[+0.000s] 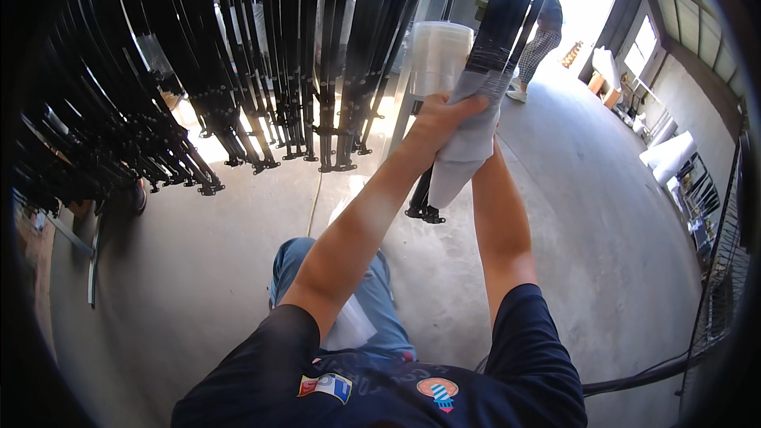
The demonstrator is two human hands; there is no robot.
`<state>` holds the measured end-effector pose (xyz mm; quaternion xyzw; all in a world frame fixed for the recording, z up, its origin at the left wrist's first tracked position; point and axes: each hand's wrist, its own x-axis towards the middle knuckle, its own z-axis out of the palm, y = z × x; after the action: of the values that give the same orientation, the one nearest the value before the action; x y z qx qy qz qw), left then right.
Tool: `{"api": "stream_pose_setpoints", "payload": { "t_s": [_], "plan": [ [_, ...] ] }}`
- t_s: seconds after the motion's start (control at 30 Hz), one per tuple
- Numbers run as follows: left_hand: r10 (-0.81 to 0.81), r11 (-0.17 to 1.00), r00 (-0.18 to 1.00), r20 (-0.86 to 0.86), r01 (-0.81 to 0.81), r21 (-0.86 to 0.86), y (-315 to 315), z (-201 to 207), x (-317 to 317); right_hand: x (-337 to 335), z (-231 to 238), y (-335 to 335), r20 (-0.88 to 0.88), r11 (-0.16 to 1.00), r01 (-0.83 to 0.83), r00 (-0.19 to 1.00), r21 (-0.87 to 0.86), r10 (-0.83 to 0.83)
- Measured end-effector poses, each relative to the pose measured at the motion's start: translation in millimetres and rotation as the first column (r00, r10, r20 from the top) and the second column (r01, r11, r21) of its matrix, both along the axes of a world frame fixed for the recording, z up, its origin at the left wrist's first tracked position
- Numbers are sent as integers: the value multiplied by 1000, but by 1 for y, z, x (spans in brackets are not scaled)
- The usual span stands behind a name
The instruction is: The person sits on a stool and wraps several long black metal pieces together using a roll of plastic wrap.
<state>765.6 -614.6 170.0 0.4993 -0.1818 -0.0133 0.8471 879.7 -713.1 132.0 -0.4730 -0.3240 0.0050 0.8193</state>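
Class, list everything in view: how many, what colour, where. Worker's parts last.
Bars: many, black, upper left
Held bundle: 1, black, right of centre
Wrap: 1, white, around bundle's lower part
Cylinder: 1, translucent, left of bundle
Co-worker: 1, dark top, upper right
Opening: 1, bright, top right
Window: 1, bright, right wall
Clutter: uncounted, mixed, right wall
Floor: 1, grey, below
Loose sheet: 1, white, over jeans
Jeans: 1 pair, blue, lower centre
Shirt: 1, dark, bottom
Left hand: 1, bare, on wrap
Right hand: 1, bare, mostly hidden

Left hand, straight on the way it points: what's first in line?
The white sheet the left hand already touches, then probably the dark bar bundle behind it. Depth past that is unclear.
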Motion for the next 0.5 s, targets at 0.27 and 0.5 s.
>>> {"api": "stream_pose_setpoints", "payload": {
  "t_s": [0.27, 0.5],
  "plan": [
    [105, 993, 994, -7, -105, 47, -4, -10, 13, -5, -3, 8, 27, 998, 58, 998, -19, -58],
    [180, 971, 984, -10, -176, 161, -5, -11, 13, -10, -8, 6, 40, 994, 104, 994, -22, -103]
  ]
}}
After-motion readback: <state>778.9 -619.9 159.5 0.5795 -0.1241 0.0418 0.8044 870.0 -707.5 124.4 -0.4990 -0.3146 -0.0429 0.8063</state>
